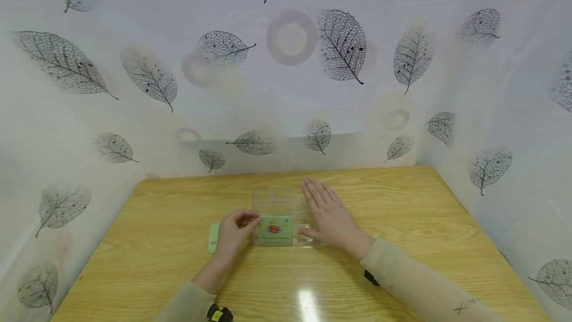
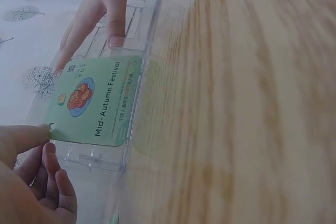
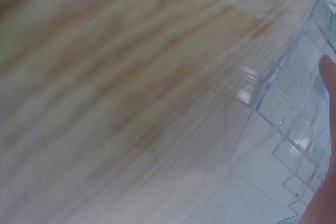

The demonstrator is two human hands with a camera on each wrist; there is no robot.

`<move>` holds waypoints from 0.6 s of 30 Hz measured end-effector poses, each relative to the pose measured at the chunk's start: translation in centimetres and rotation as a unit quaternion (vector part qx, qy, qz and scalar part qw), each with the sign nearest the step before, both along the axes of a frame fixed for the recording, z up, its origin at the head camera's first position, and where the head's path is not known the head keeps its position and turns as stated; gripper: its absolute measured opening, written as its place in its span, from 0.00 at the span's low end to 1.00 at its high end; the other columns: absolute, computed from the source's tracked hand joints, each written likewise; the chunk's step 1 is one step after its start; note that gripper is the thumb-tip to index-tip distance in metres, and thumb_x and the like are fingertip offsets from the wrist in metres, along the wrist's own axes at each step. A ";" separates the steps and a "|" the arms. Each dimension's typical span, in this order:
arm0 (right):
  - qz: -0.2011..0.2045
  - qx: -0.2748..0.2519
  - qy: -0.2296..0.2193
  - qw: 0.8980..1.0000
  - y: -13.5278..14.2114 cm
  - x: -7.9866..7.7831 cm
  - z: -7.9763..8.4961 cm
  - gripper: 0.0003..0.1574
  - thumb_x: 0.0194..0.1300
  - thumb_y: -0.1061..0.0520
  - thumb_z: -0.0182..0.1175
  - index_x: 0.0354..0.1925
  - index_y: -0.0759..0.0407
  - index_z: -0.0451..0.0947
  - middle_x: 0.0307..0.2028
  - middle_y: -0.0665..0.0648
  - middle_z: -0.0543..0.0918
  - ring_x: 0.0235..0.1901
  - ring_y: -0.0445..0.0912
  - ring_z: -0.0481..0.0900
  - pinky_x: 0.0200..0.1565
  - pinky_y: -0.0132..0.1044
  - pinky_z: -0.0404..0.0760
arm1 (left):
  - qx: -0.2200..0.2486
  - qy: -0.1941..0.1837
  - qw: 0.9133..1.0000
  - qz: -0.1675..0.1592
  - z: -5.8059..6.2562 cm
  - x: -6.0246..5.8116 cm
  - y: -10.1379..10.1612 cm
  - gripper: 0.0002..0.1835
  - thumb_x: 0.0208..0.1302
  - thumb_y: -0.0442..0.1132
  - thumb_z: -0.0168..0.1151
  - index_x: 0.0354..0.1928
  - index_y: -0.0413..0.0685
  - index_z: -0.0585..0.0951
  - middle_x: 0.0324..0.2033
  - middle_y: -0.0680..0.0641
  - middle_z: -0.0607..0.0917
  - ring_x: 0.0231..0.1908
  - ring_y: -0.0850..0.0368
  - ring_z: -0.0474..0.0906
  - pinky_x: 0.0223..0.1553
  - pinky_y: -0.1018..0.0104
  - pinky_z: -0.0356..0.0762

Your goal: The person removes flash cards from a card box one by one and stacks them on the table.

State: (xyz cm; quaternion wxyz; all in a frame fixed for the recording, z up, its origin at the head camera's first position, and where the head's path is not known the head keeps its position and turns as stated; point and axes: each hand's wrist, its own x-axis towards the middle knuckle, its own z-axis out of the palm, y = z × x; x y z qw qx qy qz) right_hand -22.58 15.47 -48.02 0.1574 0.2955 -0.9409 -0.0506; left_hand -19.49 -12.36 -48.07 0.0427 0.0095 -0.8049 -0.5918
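Observation:
A green flash card printed "Mid-Autumn Festival", with a picture of food on a blue plate, lies face up on a clear plastic holder. My left hand pinches the card at its left edge; in the left wrist view the thumb and fingers meet at the corner with the small punched hole. On the right part of the holder rests my right hand, its fingers stretched forward and the thumb out to the side. The right wrist view catches only part of that hand beside the transparent ridges.
Another green card lies on the wooden table, partly covered by my left hand. Behind the table hangs a pale curtain with a leaf print, and it also closes off both sides.

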 end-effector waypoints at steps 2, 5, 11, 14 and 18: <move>0.000 0.000 0.000 1.000 0.0 0.0 0.0 0.75 0.66 0.17 0.57 0.84 0.66 0.45 0.85 0.65 0.49 0.85 0.58 0.50 0.84 0.53 0.48 | -0.002 -0.001 1.000 0.001 -0.1 0.0 0.0 0.07 0.65 0.28 0.72 0.45 0.35 0.88 0.41 0.39 0.91 0.35 0.65 0.81 0.38 0.78 0.80; 0.000 0.001 0.003 1.000 0.0 0.0 0.0 0.75 0.65 0.17 0.58 0.84 0.66 0.45 0.85 0.64 0.49 0.85 0.58 0.51 0.84 0.53 0.49 | -0.003 0.000 1.000 0.000 -0.2 -0.1 -0.1 0.07 0.65 0.27 0.73 0.44 0.35 0.88 0.41 0.39 0.90 0.35 0.64 0.81 0.38 0.78 0.80; 0.001 0.003 0.005 1.000 0.0 0.1 0.1 0.75 0.65 0.17 0.58 0.84 0.66 0.46 0.85 0.65 0.50 0.84 0.58 0.51 0.84 0.53 0.49 | -0.008 0.004 1.000 0.001 -0.4 -0.2 -0.1 0.06 0.65 0.27 0.73 0.43 0.34 0.88 0.41 0.38 0.90 0.35 0.64 0.81 0.38 0.78 0.80; 0.000 0.004 0.004 1.000 0.0 0.1 0.1 0.75 0.65 0.17 0.57 0.84 0.66 0.46 0.85 0.65 0.50 0.85 0.57 0.51 0.84 0.53 0.49 | -0.014 0.003 1.000 0.005 -0.4 -0.3 -0.1 0.06 0.66 0.28 0.73 0.43 0.35 0.88 0.42 0.39 0.91 0.36 0.64 0.81 0.38 0.78 0.80; 0.000 0.005 0.005 1.000 0.0 0.1 0.1 0.75 0.65 0.17 0.57 0.84 0.66 0.46 0.85 0.65 0.51 0.85 0.58 0.51 0.84 0.53 0.49 | -0.016 0.002 1.000 0.008 -0.4 -0.3 -0.1 0.05 0.66 0.28 0.72 0.43 0.35 0.88 0.42 0.39 0.91 0.36 0.64 0.81 0.38 0.78 0.80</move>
